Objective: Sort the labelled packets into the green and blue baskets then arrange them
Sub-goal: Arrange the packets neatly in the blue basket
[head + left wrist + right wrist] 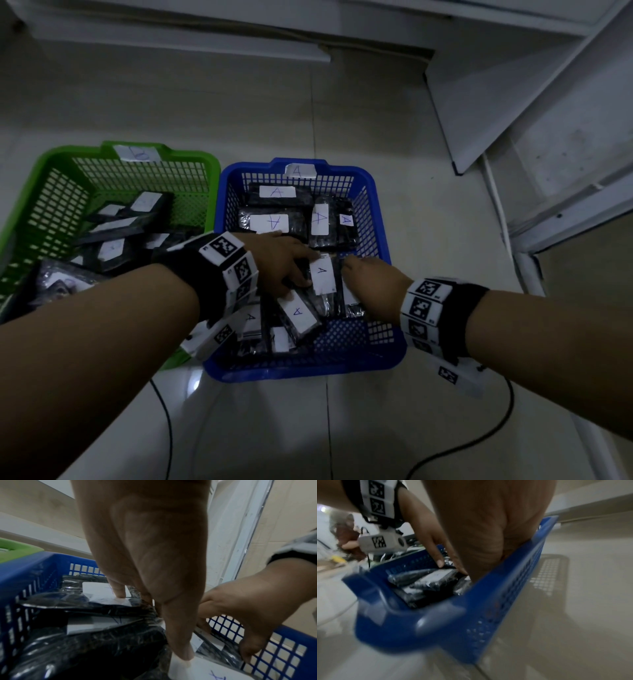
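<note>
The blue basket [308, 370], tagged A, holds several black packets with white A labels; both hands are inside it. My left hand [291, 270] lies with straight fingers spread on the packets; in the left wrist view its thumb tip [183, 654] presses a white label and one finger [118, 591] touches another. My right hand [363, 274] curls its fingers and thumb round the right edge of an upright A packet [322, 274] that stands between the two hands. The green basket [61, 152] at the left holds several more labelled packets in a loose pile.
Both baskets stand side by side on a pale tiled floor [411, 171]. A white board [496, 102] leans at the back right beside a door frame. Black cables [479, 442] trail across the floor near me.
</note>
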A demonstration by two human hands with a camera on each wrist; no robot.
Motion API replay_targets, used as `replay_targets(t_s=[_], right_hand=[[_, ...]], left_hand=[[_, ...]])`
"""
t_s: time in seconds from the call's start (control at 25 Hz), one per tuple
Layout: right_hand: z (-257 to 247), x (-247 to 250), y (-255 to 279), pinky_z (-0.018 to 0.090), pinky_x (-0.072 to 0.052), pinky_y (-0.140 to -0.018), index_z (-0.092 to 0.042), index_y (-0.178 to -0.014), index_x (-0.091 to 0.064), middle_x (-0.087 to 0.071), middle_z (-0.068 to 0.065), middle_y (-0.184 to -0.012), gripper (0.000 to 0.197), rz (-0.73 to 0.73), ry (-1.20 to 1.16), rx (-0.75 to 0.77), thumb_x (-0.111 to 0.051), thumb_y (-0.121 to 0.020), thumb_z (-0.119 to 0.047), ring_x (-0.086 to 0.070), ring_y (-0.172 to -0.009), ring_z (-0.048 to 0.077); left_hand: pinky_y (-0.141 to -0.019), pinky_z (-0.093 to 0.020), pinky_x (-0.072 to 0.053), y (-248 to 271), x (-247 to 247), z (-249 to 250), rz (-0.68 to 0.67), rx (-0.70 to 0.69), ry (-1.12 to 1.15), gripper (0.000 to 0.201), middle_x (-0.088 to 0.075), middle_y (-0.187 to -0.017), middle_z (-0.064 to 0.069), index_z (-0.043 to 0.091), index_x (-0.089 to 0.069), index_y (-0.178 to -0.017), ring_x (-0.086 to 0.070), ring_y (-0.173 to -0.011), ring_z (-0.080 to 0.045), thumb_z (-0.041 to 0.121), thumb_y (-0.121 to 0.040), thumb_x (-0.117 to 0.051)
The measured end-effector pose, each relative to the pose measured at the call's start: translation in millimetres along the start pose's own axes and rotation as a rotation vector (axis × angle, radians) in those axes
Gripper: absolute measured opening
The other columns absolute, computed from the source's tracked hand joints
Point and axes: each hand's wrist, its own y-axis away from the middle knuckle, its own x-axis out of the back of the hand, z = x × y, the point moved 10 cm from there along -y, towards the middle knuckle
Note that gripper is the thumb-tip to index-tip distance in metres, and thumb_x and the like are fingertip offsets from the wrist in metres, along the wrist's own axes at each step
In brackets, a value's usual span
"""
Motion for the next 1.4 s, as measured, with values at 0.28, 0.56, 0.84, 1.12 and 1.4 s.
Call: replay_targets(t_s=[0.28, 0.56, 0.84, 1.12, 1.4], right_hand=[[9.7, -6.4, -12.9, 0.024, -0.049, -0.050, -0.010, -0.057, -0.067, -0.060, 0.006, -0.060, 0.021, 0.071, 0.251, -0.082, -0.084, -0.045, -0.014, -0.054, -0.043, 0.017], [8.7, 22.4, -22.1, 0.030, -0.041, -0.059, -0.001, -0.089, -0.063, -0.060, 0.015, -0.093, 0.010, 0.125, 0.056, -0.006, -0.066, -0.079, -0.003, -0.063, -0.075, 0.027], [-14.2, 17.8, -23.0, 0.029, -0.041, -0.088, -0.011, -0.127, -0.059, -0.054, 0.012, -0.117, 0.036, 0.005, -0.238, 0.111, -0.047, -0.093, -0.004, -0.052, -0.110, 0.026], [-46.3, 9.8, -15.0, 0.028, -0.044, -0.070, -0.009, -0.118, -0.045, -0.056, 0.004, -0.106, 0.072, -0.109, -0.702, -0.172, -0.077, -0.069, -0.050, -0.057, -0.096, 0.021], [19.0, 16.4, -6.9, 0.025, -0.030, -0.048, -0.011, -0.059, -0.043, -0.044, 0.002, -0.063, 0.046, -0.211, -0.493, -0.347, -0.060, -0.089, -0.042, -0.041, -0.056, 0.012]], left_hand=[[-0.118, -0.053, -0.006, -4.8, -5.0, -4.1, -0.009, 0.000, -0.023, 0.052, -0.008, -0.159, 0.012, 0.041, -0.033, -0.142, 0.004, -0.147, -0.016, 0.051, -0.092, -0.044], [-0.120, -0.045, -0.009, -1.5, 8.5, -3.1, 0.073, -0.050, 0.028, 0.052, -0.012, -0.159, 0.008, 0.037, -0.036, -0.142, 0.000, -0.147, -0.017, 0.042, -0.092, -0.051], [-0.084, -0.031, -0.049, 51.3, 33.7, -30.6, 0.294, 0.016, 0.268, 0.015, -0.067, -0.098, 0.006, 0.024, -0.072, -0.092, -0.058, -0.090, -0.010, 0.017, -0.080, -0.067], [-0.081, -0.024, -0.047, 51.4, -12.2, -12.1, 0.025, 0.010, 0.304, 0.049, -0.063, -0.109, 0.008, 0.035, -0.059, -0.121, -0.058, -0.093, -0.008, 0.024, -0.075, -0.074], [-0.073, -0.027, -0.045, 43.5, -12.8, -4.0, 0.019, -0.026, 0.250, 0.042, -0.042, -0.110, 0.011, 0.029, -0.060, -0.107, -0.047, -0.088, -0.008, 0.023, -0.070, -0.077]])
